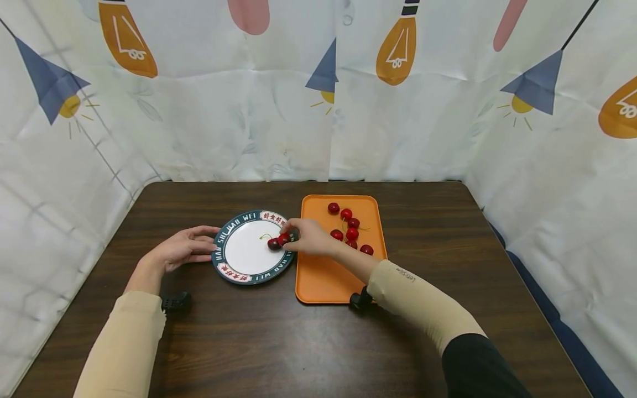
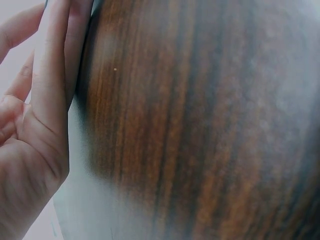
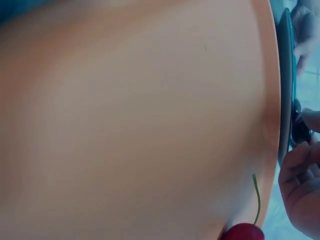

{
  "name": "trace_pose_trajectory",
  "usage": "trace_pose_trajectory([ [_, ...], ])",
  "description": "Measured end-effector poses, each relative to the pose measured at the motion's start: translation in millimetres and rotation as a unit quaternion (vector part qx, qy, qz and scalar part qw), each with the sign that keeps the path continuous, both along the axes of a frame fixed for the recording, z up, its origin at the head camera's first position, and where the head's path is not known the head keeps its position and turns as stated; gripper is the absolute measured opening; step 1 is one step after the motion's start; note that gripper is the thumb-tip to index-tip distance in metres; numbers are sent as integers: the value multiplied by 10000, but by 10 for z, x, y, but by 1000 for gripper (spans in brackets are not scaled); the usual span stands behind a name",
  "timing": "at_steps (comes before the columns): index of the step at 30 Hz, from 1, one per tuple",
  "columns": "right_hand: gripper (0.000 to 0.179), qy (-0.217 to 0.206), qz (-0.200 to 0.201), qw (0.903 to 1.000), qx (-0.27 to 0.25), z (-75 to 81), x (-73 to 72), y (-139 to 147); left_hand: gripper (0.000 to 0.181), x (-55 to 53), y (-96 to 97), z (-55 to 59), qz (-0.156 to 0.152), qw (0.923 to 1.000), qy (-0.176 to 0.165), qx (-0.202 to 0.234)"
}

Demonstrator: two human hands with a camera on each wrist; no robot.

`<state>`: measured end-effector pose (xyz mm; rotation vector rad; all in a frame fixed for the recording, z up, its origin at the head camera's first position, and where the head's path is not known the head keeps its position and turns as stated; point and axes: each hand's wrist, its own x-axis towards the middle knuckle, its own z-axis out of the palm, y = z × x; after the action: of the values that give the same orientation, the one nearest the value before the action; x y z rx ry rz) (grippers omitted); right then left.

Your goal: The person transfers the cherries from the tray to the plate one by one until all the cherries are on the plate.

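A white plate [image 1: 251, 249] with a dark green lettered rim lies on the table. My left hand [image 1: 185, 247] is at its left edge, fingers mostly straight and touching the rim. Over the plate's right side, my right hand [image 1: 309, 237] pinches a red cherry [image 1: 283, 239] between thumb and fingers. Against it sits a darker cherry [image 1: 274, 244] with a green stem beside it. Several more cherries [image 1: 352, 234] lie on the orange tray [image 1: 323, 279] to the right, partly behind my right hand and forearm. The right wrist view shows one stemmed cherry [image 3: 243, 232] on the tray.
The dark wood table [image 1: 239, 342] carries both plate and tray, which stand close side by side. A patterned white curtain [image 1: 278, 127] hangs along the back and both sides. My right forearm crosses above the tray.
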<state>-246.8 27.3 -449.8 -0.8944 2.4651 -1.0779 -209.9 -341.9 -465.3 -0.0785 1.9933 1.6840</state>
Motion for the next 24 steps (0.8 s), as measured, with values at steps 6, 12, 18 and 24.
trace_pose_trajectory([
  [6,33,78,137,9996,254,34,27,-125,71,-3,-7,6,0,10000,-48,-40],
  [12,29,80,253,9990,351,52,64,-245,71,-3,5,11,21,10000,-68,-31],
  [18,30,-22,263,9992,291,70,100,-322,70,5,13,13,16,10000,-69,-34],
  [24,28,58,355,9988,333,68,110,-393,67,10,10,10,63,10000,-58,-36],
])
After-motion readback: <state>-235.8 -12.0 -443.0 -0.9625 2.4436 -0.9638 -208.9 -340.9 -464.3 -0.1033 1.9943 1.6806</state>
